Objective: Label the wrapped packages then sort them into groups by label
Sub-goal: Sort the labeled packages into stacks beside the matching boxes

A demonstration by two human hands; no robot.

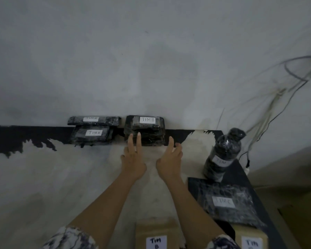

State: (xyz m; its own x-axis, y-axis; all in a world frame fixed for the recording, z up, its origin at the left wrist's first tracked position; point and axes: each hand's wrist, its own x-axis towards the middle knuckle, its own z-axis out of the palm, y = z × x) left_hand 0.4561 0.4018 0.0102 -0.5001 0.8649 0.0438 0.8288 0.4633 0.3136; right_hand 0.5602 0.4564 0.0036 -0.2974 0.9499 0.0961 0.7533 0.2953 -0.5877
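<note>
Left to right along the table's far edge: we see the TIM A pair (93,131), then the TIM B stack (145,130), long axis along that edge. Left hand (132,159) fingers (138,141) touch its front; right hand (169,161) flanks its right end. Both released, grasping nothing.

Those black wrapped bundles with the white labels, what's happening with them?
A person is sorting wrapped packages by label. Both hands are open at the TIM B stack against the wall: the left hand has its fingertips on the stack's front, and the right hand is beside its right edge. Two TIM A packages lie to the left. A flat TIM C package and a wrapped bottle are on the right, with labelled cardboard boxes nearest the camera.
</note>
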